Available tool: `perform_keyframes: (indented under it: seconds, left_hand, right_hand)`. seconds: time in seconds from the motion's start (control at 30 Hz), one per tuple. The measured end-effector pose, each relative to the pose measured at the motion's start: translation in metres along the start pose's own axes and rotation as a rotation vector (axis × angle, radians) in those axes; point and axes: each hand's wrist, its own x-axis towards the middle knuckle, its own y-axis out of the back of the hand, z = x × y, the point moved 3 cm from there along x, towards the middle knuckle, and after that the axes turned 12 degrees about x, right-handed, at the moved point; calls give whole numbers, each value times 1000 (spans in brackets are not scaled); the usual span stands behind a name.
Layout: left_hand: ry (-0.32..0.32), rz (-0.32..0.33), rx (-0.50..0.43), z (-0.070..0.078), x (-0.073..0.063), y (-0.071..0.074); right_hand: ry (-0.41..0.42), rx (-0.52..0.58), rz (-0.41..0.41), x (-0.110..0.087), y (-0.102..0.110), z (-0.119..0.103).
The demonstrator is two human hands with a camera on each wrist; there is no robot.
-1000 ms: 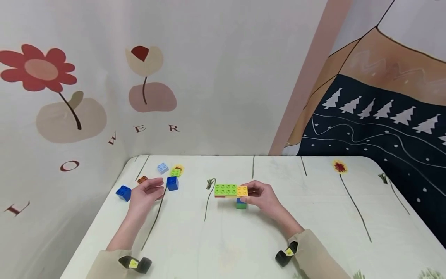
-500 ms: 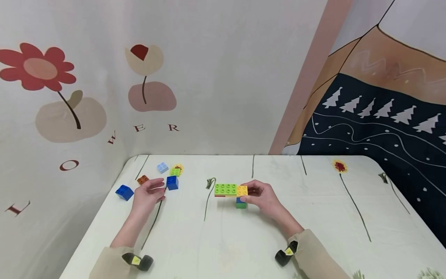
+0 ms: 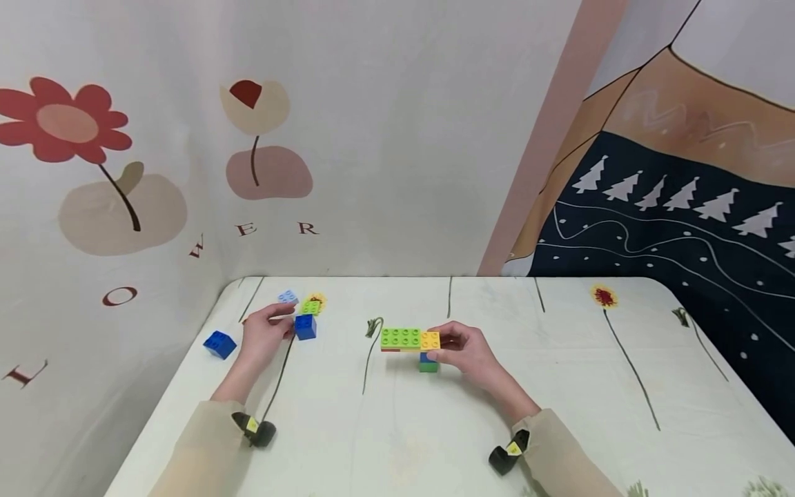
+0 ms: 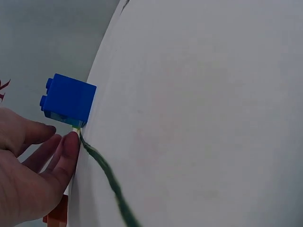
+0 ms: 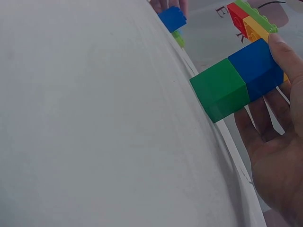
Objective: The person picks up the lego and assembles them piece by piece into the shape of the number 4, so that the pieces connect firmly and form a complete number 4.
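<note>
My right hand (image 3: 468, 355) grips the yellow end (image 3: 430, 339) of a stack of toy building bricks. On top of that stack lies a long lime green brick (image 3: 400, 337), with red and yellow bricks showing beneath it in the right wrist view. A blue brick (image 5: 255, 68) and a green brick (image 5: 220, 90) form its lower column. At the left, my left hand (image 3: 262, 342) reaches forward with loosely bent fingers, holding nothing. Its fingertips are close beside a blue brick (image 3: 305, 327) and near a light blue brick (image 3: 288, 296).
A small lime green brick (image 3: 310, 308) lies behind the nearer blue brick. Another blue brick (image 3: 219, 344) lies left of my left hand. An orange-brown brick (image 4: 57, 212) is mostly hidden by that hand in the head view. A curtain wall (image 3: 385, 207) stands behind the table.
My left hand has moved forward toward the light blue brick, now covering most of the orange-brown brick in the head view. My right hand and its brick stack stay in place.
</note>
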Motion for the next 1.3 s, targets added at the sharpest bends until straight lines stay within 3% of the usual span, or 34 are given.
perform_keyframes:
  seconds: [0.17, 0.33, 0.6, 0.8, 1.03, 1.17, 1.3]
  left_hand:
    - [-34, -21, 12, 1, 13, 0]
    - [-56, -81, 11, 0, 22, -1]
    - [-71, -145, 95, 1, 30, -4]
    - [-106, -145, 212, 4, 34, -5]
    - [-142, -124, 268, 5, 37, -9]
    - [-144, -121, 276, 3, 37, -10]
    - [-108, -141, 201, 1, 35, -7]
  right_hand:
    - [-2, 2, 6, 0, -1, -1]
    - [-10, -3, 11, -1, -1, -2]
    - [-6, 8, 9, 0, -1, -2]
    - [0, 15, 6, 0, -1, -2]
    - [-7, 10, 8, 0, -2, -3]
    - [-9, 12, 9, -1, -2, -3]
    - [-6, 13, 4, -1, -2, -3]
